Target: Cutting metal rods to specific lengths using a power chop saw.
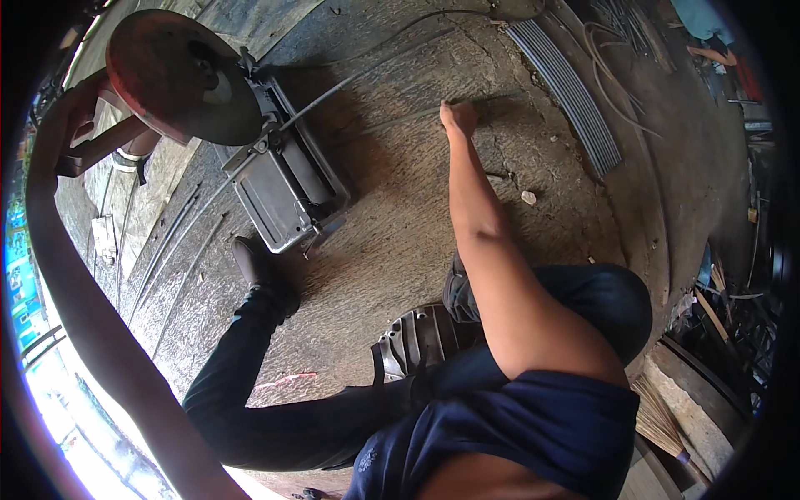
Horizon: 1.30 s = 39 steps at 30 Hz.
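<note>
At the upper left, my left hand [79, 117] is wrapped around the handle [112, 142] of a chop saw. The saw's round reddish-brown blade guard [171, 75] is beside that hand, above a grey metal base [271, 204]. A long thin metal rod [342, 86] runs across the base at the vise and extends out on both sides. My right hand [458, 119] is low over the floor to the right of the saw, its fingers closed on a second thin rod [400, 122]. The fingers' undersides are hidden.
Corrugated metal sheet [571, 96] lies at the upper right, near bent rods [612, 71]. More rods [171, 242] lie left of the saw. A ribbed metal stool [412, 342] is by my legs; a straw broom [662, 417] is at lower right. Another person [708, 33] is at the far right.
</note>
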Each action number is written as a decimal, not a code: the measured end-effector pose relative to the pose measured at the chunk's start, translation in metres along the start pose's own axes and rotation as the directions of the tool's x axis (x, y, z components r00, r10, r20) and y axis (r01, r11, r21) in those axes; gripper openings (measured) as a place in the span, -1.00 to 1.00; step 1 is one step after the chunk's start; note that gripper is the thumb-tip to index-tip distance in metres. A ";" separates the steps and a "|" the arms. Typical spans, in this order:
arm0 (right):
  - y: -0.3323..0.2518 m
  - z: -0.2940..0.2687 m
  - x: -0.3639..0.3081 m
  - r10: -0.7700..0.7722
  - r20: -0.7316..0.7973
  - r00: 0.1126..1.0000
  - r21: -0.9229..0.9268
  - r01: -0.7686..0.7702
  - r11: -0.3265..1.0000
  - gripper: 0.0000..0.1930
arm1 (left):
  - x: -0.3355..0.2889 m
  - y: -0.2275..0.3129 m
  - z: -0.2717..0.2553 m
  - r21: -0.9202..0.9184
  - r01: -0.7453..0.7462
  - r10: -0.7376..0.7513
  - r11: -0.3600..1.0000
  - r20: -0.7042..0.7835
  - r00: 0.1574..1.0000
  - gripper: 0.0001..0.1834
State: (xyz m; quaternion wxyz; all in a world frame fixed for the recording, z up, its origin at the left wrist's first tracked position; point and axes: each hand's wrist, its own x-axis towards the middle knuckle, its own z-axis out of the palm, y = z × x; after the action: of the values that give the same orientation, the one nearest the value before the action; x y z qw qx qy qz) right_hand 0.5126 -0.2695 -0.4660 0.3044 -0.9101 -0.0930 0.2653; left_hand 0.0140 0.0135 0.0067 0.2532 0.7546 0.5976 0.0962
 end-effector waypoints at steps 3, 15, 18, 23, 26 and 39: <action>-0.015 0.004 -0.001 0.005 0.019 1.000 -0.021 -0.005 1.000 -0.64 | 0.001 0.003 0.000 0.001 0.013 -0.013 1.000 -0.013 1.000 -0.36; -0.050 -0.013 -0.017 0.100 0.075 0.992 0.841 -0.117 0.529 -0.69 | -0.016 0.017 0.008 0.026 0.046 -0.044 0.999 -0.052 0.998 -0.37; -0.072 -0.015 -0.022 0.021 0.138 0.990 0.890 -0.133 0.436 -0.74 | -0.020 0.020 0.010 0.024 0.053 -0.051 0.998 -0.061 0.997 -0.37; -0.104 0.033 -0.037 -0.019 0.128 0.992 0.895 -0.107 0.433 -0.78 | -0.022 0.019 0.010 0.018 0.050 -0.049 0.999 -0.063 0.997 -0.37; -0.111 0.056 -0.043 -0.054 0.105 0.993 0.871 -0.065 0.488 -0.78 | -0.020 0.017 0.006 0.013 0.041 -0.040 0.999 -0.071 0.997 -0.38; -0.127 0.077 -0.039 -0.105 0.246 0.964 0.921 -0.199 0.335 -0.76 | -0.008 0.008 0.004 -0.023 0.062 -0.063 0.998 -0.060 0.996 -0.39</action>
State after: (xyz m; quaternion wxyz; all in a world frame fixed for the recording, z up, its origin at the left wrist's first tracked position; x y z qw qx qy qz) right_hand 0.4374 -0.1426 -0.4247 0.7497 -0.5262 0.0642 0.3962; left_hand 0.0208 0.0031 0.0089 0.2459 0.7295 0.6273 0.1174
